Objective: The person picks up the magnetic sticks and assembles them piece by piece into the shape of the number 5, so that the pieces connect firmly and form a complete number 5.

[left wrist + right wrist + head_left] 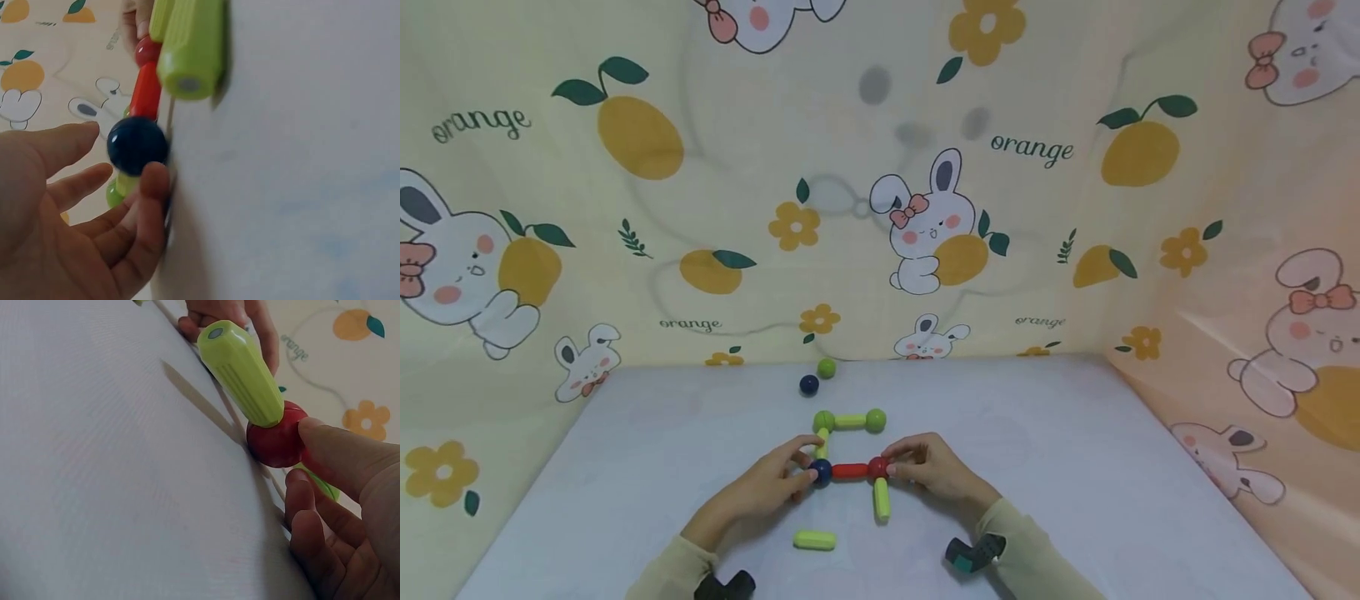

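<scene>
On the table, toy balls and rods are joined in a branching shape. A red rod (850, 471) links a dark blue ball (822, 472) to a red ball (878, 468). My left hand (767, 483) holds the blue ball between curled fingers; a gap shows beside one fingertip in the left wrist view. With thumb and fingers, my right hand (936, 471) pinches the red ball (277, 439). A light green rod (240, 374) sticks out from that ball towards me. Behind the blue ball, another green rod (822, 444) runs to a green ball (823, 421).
From that green ball a further rod (850, 422) leads to a second green ball (876, 419). A loose green rod (815, 540) lies nearer me. At the back sit a loose blue ball (808, 384) and a loose green ball (827, 368). A printed cloth (850, 283) hangs behind.
</scene>
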`<state>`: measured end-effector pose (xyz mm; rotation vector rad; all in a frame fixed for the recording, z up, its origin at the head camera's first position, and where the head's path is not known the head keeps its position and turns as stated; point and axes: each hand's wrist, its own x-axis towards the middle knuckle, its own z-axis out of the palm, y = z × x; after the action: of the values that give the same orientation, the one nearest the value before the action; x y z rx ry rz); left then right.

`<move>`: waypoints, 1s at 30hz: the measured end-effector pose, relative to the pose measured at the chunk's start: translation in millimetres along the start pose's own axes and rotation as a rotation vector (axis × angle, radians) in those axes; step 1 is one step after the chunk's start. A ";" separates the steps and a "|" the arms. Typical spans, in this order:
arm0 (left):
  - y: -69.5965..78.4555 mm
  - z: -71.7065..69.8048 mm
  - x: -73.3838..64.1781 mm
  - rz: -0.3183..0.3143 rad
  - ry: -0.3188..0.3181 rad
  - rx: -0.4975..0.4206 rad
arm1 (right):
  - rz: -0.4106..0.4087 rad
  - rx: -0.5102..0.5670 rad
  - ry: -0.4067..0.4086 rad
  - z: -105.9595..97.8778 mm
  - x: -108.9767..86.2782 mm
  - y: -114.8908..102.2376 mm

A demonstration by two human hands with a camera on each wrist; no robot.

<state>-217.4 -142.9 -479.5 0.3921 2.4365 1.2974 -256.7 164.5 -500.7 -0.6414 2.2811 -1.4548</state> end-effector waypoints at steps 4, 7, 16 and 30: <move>-1.9 -11.0 4.6 0.018 0.027 0.023 | -0.012 -0.010 0.000 -0.6 -0.5 -1.5; -1.6 -20.7 8.7 0.011 0.063 0.022 | -0.007 -0.007 0.003 -0.5 -1.1 -1.5; 2.0 -43.4 25.6 -0.008 0.193 0.029 | -0.023 0.006 0.017 1.4 -1.3 1.6; -8.2 -52.3 73.3 -0.019 0.361 -0.040 | -0.012 -0.013 0.025 1.4 -1.1 1.0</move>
<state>-306.5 -156.7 -472.1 0.1307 2.6891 1.5181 -255.3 164.4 -502.1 -0.6447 2.3117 -1.4626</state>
